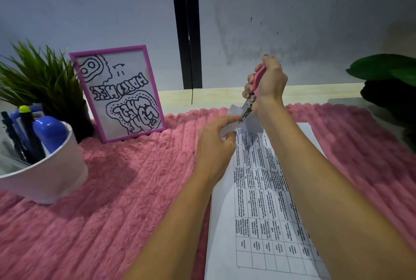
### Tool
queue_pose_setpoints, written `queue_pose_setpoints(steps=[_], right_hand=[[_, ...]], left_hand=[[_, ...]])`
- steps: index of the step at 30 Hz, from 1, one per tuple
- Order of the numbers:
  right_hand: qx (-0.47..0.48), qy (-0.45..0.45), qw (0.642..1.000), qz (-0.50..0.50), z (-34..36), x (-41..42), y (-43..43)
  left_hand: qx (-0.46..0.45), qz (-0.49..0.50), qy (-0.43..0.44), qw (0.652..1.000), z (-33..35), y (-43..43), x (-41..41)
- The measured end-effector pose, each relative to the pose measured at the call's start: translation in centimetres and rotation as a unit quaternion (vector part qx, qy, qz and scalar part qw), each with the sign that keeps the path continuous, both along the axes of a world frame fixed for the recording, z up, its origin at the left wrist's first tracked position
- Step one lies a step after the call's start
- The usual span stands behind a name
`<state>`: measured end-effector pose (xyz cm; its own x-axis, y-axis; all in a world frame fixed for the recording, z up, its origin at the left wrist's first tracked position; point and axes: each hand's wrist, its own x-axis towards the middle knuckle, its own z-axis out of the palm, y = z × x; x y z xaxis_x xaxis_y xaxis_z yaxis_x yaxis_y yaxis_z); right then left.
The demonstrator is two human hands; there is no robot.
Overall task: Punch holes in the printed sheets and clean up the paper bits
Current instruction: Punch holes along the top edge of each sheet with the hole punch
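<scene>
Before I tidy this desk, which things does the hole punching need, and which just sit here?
In use: pink-handled metal hole punch, printed white table sheets.
Lying about: purple-framed doodle picture, white cup of pens, green spiky plant.

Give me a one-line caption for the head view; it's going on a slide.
Right hand closes a pink hole punch on the sheet corner lifted by the left hand, over a pink rug.

Both forearms are showing bare, with no sleeves in view; the right hand (269,81) is wearing dark polish on its fingers (248,87).
</scene>
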<state>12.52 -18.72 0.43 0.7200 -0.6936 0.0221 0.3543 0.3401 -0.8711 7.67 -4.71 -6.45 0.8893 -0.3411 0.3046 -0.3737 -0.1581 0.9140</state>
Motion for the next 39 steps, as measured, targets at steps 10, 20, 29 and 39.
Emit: queue_pose_setpoints(steps=[10,20,29,39], right_hand=[[-0.017,-0.016,0.991,0.135,-0.4,-1.5,-1.3],[-0.046,-0.002,0.995,0.093,-0.5,-2.8,-3.8],[-0.053,0.015,0.998,0.042,-0.7,-3.1,-5.2],[-0.028,-0.022,0.999,0.028,-0.7,-3.2,-5.0]], left_hand=[[0.004,0.008,0.001,1.0,0.1,-0.2,-0.1],[-0.029,0.0,0.017,0.999,0.0,0.3,0.3],[-0.092,-0.014,0.089,0.992,-0.2,0.2,0.6],[-0.1,-0.012,0.106,0.989,0.0,0.2,0.5]])
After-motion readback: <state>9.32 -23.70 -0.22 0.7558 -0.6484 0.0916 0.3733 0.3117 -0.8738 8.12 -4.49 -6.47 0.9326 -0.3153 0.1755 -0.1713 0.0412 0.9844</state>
